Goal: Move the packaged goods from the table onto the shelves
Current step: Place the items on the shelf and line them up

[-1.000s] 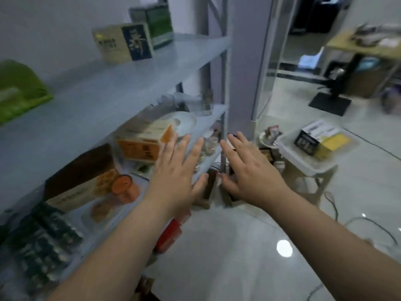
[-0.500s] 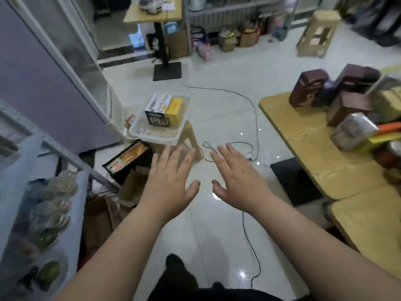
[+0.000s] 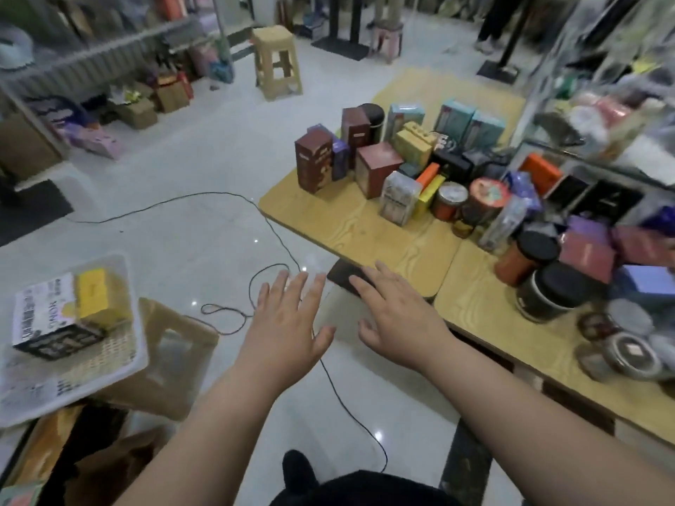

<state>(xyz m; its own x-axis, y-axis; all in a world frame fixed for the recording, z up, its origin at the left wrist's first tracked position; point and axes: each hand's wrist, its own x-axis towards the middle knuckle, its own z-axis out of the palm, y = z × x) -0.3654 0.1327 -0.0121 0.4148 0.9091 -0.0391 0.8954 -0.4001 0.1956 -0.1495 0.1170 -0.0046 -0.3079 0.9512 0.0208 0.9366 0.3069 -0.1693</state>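
step: reach for a package | left hand (image 3: 288,323) empty, fingers spread | right hand (image 3: 398,323) empty, spread | advice: take the maroon box (image 3: 313,163) at the table's (image 3: 350,224) near-left edge, gripping its sides

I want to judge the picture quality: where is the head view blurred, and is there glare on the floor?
Head view: the right edge, around the shelves and the jars, is smeared; the boxes on the table are fairly sharp; small glare spots sit on the glossy floor.
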